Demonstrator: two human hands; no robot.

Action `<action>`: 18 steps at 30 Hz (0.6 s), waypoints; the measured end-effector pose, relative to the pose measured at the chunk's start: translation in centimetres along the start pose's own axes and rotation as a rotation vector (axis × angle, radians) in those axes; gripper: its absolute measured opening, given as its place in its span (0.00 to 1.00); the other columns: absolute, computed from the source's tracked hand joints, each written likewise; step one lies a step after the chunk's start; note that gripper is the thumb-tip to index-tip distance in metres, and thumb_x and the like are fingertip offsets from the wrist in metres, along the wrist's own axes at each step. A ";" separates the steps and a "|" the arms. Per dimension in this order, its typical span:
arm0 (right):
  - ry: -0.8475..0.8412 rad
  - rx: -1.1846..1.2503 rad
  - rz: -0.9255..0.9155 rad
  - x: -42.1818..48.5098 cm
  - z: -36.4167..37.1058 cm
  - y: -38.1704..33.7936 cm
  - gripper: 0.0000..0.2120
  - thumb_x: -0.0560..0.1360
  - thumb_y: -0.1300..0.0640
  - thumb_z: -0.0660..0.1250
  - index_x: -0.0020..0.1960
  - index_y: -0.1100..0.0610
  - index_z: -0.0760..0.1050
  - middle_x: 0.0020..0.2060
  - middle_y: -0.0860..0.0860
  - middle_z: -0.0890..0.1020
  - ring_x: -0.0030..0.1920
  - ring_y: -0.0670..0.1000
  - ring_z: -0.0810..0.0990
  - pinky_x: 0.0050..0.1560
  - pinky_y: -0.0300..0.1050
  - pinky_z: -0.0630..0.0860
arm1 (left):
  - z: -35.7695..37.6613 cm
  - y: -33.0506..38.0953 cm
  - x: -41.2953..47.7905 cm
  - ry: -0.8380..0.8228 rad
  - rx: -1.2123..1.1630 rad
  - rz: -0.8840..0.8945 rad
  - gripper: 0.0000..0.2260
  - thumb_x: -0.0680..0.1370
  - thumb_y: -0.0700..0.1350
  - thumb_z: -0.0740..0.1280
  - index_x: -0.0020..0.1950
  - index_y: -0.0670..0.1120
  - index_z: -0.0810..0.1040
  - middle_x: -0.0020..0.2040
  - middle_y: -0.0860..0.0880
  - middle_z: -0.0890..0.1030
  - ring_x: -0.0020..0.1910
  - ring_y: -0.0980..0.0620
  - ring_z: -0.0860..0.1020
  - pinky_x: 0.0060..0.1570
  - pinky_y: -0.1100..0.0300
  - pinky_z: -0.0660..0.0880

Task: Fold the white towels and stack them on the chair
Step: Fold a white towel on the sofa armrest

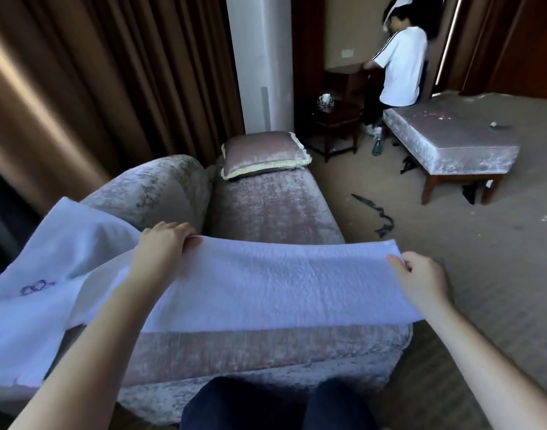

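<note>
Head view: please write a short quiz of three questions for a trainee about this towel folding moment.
1. True or false: the left hand and the right hand both pinch the far edge of the white towel.
2. The embroidered towel lies: A on the carpet; B over the chair's arm; C on the bench.
3. Fill in: a fringed ___ lies at the far end of the seat.
Key: 1 true; 2 B; 3 cushion.

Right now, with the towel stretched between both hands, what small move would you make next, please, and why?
Probably bring the left hand across to meet the right hand, halving the white towel: each hand pinches a far corner and it is stretched flat over the chair.
</note>
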State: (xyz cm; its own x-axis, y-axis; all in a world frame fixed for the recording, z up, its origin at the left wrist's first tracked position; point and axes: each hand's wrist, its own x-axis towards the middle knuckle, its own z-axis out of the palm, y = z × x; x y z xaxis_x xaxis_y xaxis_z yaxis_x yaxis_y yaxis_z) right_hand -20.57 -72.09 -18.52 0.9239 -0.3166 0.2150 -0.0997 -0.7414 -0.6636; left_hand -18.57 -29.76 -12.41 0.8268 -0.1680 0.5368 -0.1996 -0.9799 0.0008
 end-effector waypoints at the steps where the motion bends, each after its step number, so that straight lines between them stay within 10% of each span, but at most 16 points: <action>1: 0.004 -0.019 0.019 0.1 0.3 0.2 0.24 0.79 0.55 0.64 0.29 0.56 0.57 0.22 0.51 0.61 0.25 0.51 0.60 0.29 0.48 0.51 | 0.7 0.1 -0.1 -0.017 0.013 -0.004 0.08 0.75 0.46 0.66 0.38 0.45 0.80 0.36 0.47 0.82 0.37 0.40 0.78 0.34 0.53 0.71; 8: -0.032 -0.037 0.128 0.9 0.8 0.9 0.07 0.77 0.52 0.66 0.44 0.54 0.73 0.37 0.50 0.78 0.43 0.57 0.78 0.39 0.46 0.68 | 1.8 1.2 -1.2 -0.058 0.095 -0.018 0.09 0.69 0.43 0.76 0.47 0.45 0.81 0.41 0.47 0.80 0.41 0.40 0.77 0.38 0.52 0.68; 12: -0.032 0.034 0.167 0.7 0.2 1.1 0.11 0.76 0.53 0.68 0.56 0.56 0.75 0.46 0.51 0.78 0.49 0.57 0.78 0.47 0.47 0.71 | 0.9 5.5 -1.6 0.070 -0.048 0.155 0.08 0.76 0.48 0.63 0.47 0.48 0.80 0.43 0.50 0.78 0.40 0.45 0.74 0.38 0.53 0.70; 18: -0.167 0.175 0.239 -0.1 0.1 1.5 0.13 0.79 0.54 0.64 0.60 0.60 0.76 0.51 0.55 0.80 0.53 0.56 0.78 0.48 0.45 0.70 | 3.0 9.6 -4.0 -0.155 -0.232 0.241 0.16 0.79 0.53 0.57 0.54 0.47 0.81 0.53 0.51 0.82 0.49 0.47 0.80 0.50 0.52 0.77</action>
State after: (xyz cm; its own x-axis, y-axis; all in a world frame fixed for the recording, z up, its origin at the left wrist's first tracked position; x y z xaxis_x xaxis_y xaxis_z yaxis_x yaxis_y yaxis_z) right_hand -20.80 -73.10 -19.68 0.9311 -0.3576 -0.0721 -0.2693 -0.5403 -0.7972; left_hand -22.23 -38.83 -17.10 0.8078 -0.4227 0.4109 -0.4974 -0.8628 0.0903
